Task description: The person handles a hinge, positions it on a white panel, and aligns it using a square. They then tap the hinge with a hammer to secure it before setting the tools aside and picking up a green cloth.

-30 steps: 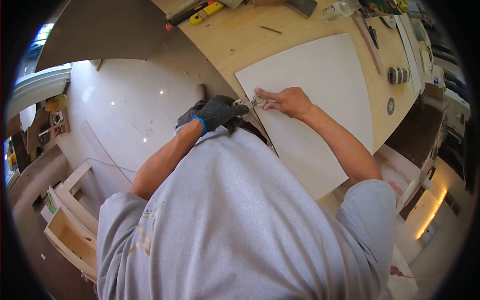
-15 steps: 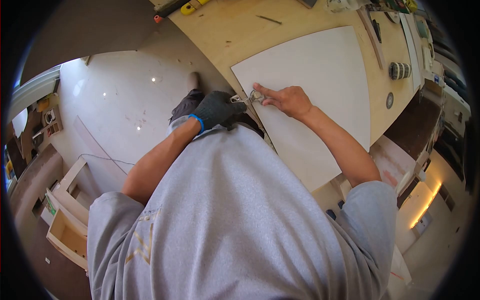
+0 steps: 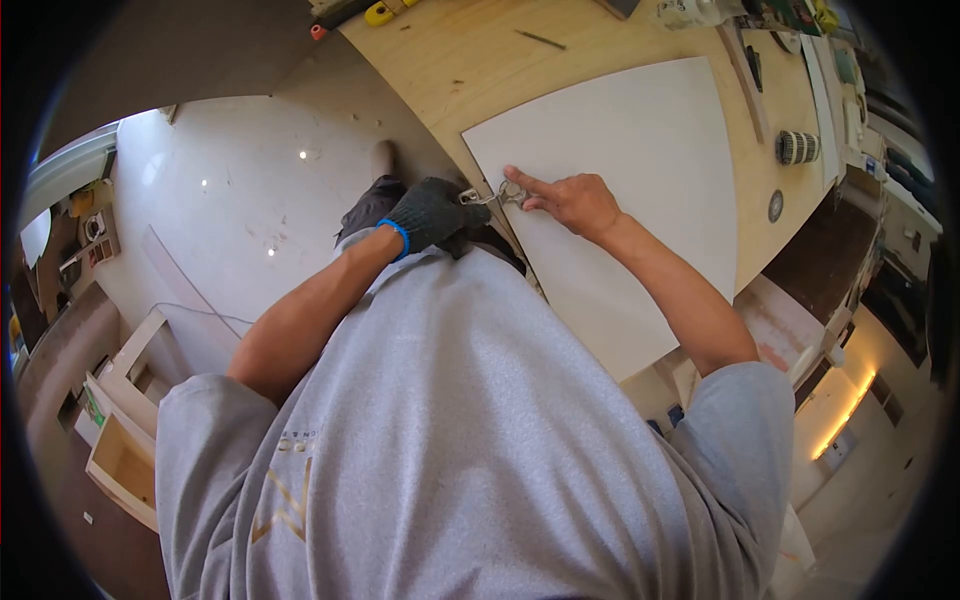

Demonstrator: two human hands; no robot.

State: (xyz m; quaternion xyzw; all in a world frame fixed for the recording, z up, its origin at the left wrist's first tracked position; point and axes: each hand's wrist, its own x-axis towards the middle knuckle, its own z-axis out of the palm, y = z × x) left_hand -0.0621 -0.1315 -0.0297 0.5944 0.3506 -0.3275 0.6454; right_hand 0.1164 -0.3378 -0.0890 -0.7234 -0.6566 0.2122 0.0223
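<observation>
A large white panel (image 3: 620, 170) lies flat on a plywood workbench (image 3: 480, 70). At its near left edge sits a small metal hinge (image 3: 508, 192). My right hand (image 3: 570, 200), bare, presses the hinge down with the index finger stretched along it. My left hand (image 3: 432, 215) wears a dark work glove with a blue cuff and grips a small metal part or tool at the panel's edge, touching the hinge. What exactly the glove holds is hidden by its fingers.
A roll of tape (image 3: 797, 146) and a small round disc (image 3: 776, 206) lie on the bench to the right. A yellow-handled tool (image 3: 385, 10) and other tools crowd the far edge. Wooden box parts (image 3: 125, 450) stand on the pale floor at left.
Both hands stay at the hinge on the panel's edge. The view has shifted slightly, so the bench sits a little higher in the frame.
</observation>
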